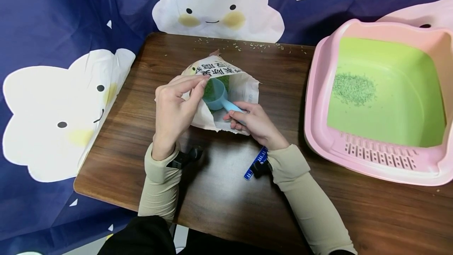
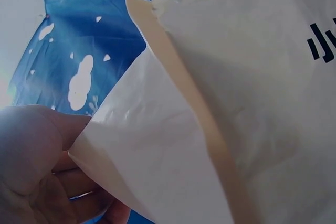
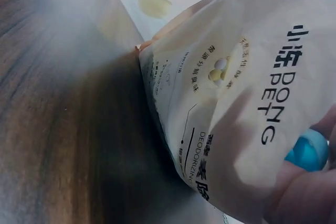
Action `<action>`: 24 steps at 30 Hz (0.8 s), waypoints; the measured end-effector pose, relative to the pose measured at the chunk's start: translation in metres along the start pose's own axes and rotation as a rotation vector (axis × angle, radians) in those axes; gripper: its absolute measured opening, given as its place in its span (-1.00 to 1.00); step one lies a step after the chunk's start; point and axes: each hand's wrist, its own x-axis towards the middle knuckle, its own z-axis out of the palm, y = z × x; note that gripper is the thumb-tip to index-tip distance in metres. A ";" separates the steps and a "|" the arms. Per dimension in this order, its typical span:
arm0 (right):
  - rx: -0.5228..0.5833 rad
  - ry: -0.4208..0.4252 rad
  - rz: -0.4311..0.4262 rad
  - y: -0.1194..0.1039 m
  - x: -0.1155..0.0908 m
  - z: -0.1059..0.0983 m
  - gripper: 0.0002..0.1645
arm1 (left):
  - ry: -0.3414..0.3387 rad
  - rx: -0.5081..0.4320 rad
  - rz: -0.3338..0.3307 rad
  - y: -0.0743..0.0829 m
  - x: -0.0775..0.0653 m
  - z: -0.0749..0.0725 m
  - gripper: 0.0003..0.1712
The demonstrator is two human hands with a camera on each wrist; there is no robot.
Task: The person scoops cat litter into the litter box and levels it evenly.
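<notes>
A white paper-like bag (image 1: 247, 85) with black lettering lies on the table, its torn mouth facing me. Green pellets (image 1: 224, 79) show inside. My left hand (image 1: 173, 107) pinches the upper rim of the mouth between thumb and fingers; the left wrist view has this hand (image 2: 31, 153) at a folded corner of the bag (image 2: 262, 87). With my right hand (image 1: 260, 123) I grip the handle of a light blue scoop (image 1: 218, 98), whose cup sits within the bag's mouth. In the right wrist view, the handle end (image 3: 311, 150) pokes out by the fingers. The scoop's contents are unclear.
A pink litter box (image 1: 311, 101) with a green base stands at the right, a small heap of green pellets (image 1: 354, 88) inside. Pale crumbs (image 1: 258, 45) lie along the table's back edge. A blue marked strip (image 1: 255, 163) shows by the right wrist.
</notes>
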 end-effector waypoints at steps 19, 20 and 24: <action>0.060 -0.019 0.026 0.001 0.004 0.002 -0.47 | 0.003 -0.016 -0.003 -0.001 0.001 -0.003 -0.82; 0.079 -0.021 0.021 -0.001 0.003 0.001 -0.47 | 0.006 -0.017 -0.003 -0.001 0.001 -0.003 -0.82; 0.124 -0.046 0.003 -0.007 -0.003 -0.004 -0.46 | 0.016 -0.012 -0.010 -0.003 0.002 -0.004 -0.82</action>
